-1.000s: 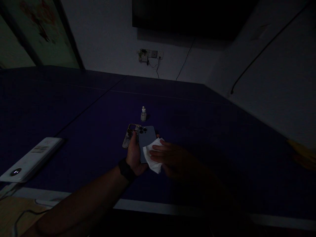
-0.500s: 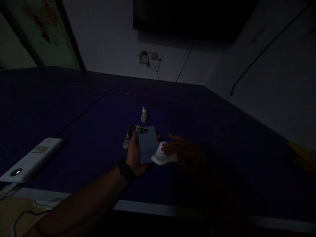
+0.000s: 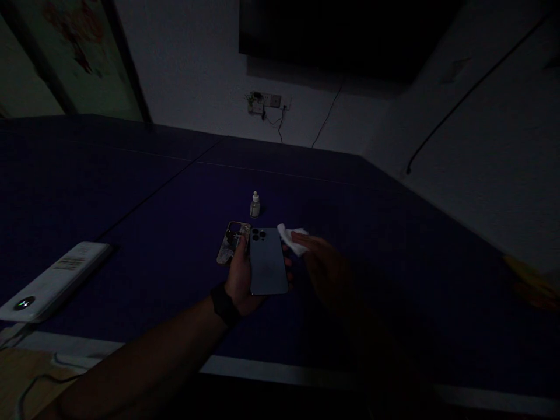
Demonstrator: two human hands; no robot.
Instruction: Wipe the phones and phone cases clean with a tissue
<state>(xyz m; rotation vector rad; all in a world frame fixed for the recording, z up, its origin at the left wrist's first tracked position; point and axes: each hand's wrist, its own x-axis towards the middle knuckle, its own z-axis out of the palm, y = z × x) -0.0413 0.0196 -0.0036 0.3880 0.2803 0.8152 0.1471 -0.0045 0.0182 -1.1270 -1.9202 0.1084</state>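
Note:
The room is dim. My left hand [image 3: 240,279], with a dark band on the wrist, holds a grey-blue phone [image 3: 267,262] back side up, its camera lenses at the far end. My right hand [image 3: 326,265] is just right of the phone and pinches a white tissue [image 3: 291,239] near the phone's top right corner. A clear phone case [image 3: 233,240] lies on the dark blue table [image 3: 175,210] just behind my left hand. A small white dropper bottle [image 3: 255,205] stands upright a little farther back.
A white power bank [image 3: 52,280] with a lit dot lies at the left near the table's front edge [image 3: 262,368]. A wall socket with cables [image 3: 265,102] is on the far wall. A dark screen [image 3: 341,29] hangs above.
My right hand has lifted the tissue off the phone's back and moved it up and right to the phone's top corner. The phone now shows fully.

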